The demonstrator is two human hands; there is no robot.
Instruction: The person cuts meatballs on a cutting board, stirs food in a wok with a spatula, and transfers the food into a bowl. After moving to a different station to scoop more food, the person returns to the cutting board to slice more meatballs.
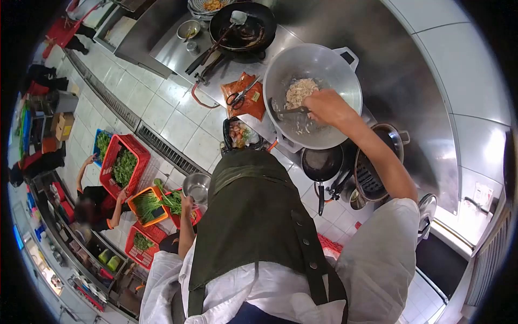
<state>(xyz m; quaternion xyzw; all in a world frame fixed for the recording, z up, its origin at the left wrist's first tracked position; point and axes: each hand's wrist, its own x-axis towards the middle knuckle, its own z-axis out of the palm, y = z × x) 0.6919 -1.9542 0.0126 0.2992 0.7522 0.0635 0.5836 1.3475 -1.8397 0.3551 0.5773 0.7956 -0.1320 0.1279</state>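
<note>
My right hand [326,106] is closed on the handle of a spatula [291,110], whose blade rests inside a large metal pot [341,70]. Pale, crumbly food [300,90] lies in a heap on the pot's bottom, with small bits scattered around it. Down at my left side, my left hand [187,203] grips the rim of a metal bowl [196,189]; no contents show in it. Left of the pot, a pair of scissors [242,96] lies on a bag of orange-red seasoning [258,102].
A black wok [264,24] sits at the back left. A small frying pan [322,164] and a deep pot [402,143] stand at the right. A bin [226,132] is by my waist. At left, a co-worker [97,202] holds a red crate [141,151] of greens.
</note>
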